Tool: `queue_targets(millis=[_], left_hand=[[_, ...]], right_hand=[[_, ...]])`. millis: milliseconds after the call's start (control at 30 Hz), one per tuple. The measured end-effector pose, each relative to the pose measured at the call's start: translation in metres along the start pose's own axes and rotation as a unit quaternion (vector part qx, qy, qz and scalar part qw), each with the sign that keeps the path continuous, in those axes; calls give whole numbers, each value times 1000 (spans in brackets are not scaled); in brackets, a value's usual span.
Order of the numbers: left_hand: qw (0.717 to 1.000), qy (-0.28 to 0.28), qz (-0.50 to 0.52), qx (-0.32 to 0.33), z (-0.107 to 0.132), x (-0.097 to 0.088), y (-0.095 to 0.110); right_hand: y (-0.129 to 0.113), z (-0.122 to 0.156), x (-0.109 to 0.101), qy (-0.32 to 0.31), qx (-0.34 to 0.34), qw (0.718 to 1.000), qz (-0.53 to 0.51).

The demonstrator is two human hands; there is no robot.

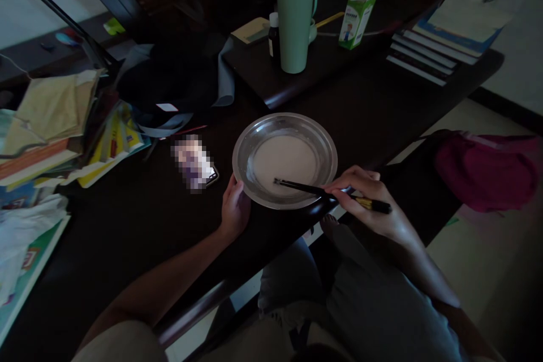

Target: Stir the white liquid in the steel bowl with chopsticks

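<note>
A round metal bowl [242, 172] with a wide rim sits near the front edge of the dark table. Pale, thick-looking liquid [284, 158] covers its bottom. My left hand [235, 209] grips the bowl's near left rim, thumb on top and the other fingers mostly hidden beneath. In my right hand [360, 195] is a pair of black chopsticks [307, 187], held over the near right rim. Their tips reach into the bowl at the near side of the liquid. Whether the tips are under the surface is hard to tell.
Left of the bowl lies a phone [195, 164], its screen blurred. Behind stand a tall green bottle [294, 17], a small dark bottle [274, 39] and an open green-white box [357, 20]. Books are stacked at right [449, 39] and left [55, 119]. A black bag [178, 79] lies back left.
</note>
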State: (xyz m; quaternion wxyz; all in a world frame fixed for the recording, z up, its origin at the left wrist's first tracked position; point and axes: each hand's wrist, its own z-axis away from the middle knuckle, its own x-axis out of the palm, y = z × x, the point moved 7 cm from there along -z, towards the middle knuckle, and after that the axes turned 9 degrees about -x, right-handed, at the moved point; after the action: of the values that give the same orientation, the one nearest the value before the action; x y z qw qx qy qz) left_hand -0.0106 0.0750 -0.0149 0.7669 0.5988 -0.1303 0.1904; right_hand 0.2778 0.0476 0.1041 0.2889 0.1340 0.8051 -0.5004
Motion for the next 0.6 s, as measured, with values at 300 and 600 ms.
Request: queue_targets(millis=[300, 600], left_hand=[[1000, 11, 13, -5, -1, -1, -1], [1000, 7, 3, -2, -1, -3, 0]], right_hand=[[28, -24, 20, 92, 21, 995, 45], [18, 10, -38, 125, 57, 986, 93]])
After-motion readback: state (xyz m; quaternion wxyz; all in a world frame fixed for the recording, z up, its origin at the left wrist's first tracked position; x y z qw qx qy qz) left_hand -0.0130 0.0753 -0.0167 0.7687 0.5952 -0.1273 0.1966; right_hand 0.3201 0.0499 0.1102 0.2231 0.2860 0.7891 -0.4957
